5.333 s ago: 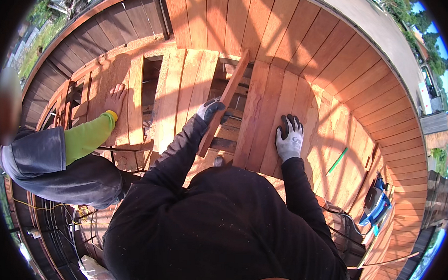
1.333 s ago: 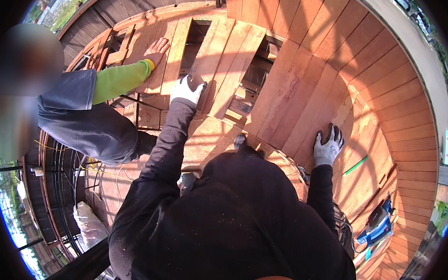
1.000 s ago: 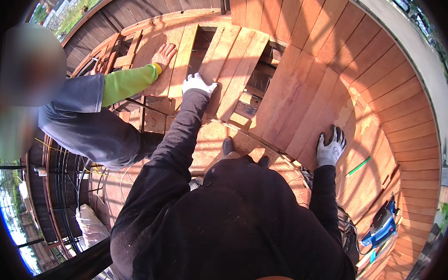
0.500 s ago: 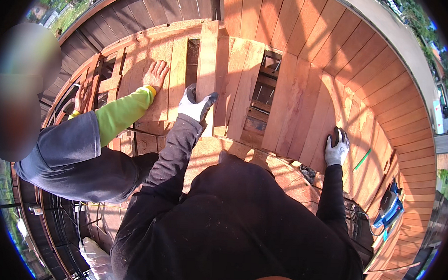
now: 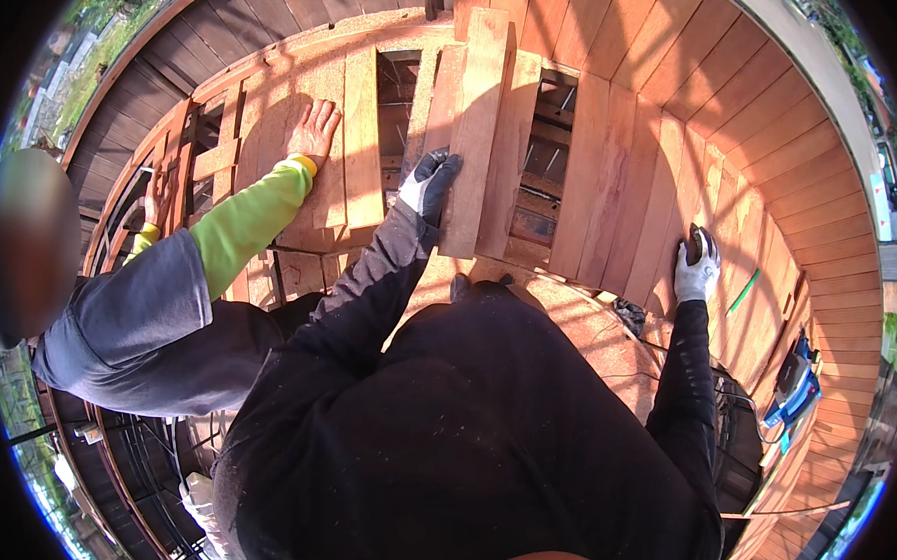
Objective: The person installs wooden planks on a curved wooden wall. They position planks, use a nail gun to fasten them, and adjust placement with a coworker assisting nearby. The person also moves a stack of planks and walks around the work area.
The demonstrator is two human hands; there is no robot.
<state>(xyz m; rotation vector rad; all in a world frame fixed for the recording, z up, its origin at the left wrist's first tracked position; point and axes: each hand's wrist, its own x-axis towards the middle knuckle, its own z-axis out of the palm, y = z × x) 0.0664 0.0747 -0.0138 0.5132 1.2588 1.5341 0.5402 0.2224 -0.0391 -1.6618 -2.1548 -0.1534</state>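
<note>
My left hand [image 5: 430, 184], in a white glove with dark fingertips, is closed on the left edge of a loose wooden plank [image 5: 478, 131]. The plank lies lengthwise on top of other boards, its near end close to my body. To its left a narrow gap [image 5: 399, 88] shows the dark frame below. Another gap [image 5: 544, 164] opens on its right. My right hand [image 5: 698, 266], gloved alike, rests with thumb and fingers apart on the reddish boards [image 5: 638, 188] at the right, holding nothing.
At my left a co-worker's bare hand [image 5: 315, 129] lies flat on boards, below a lime sleeve [image 5: 256, 212]. A blue power tool [image 5: 792, 390] and a green strip [image 5: 743, 291] are at the right. Curved plank walls [image 5: 775, 144] surround the work area.
My left hand and the loose plank have moved right, uncovering more of the left gap and the board beside it. The view has shifted slightly; my right hand stays on the boards.
</note>
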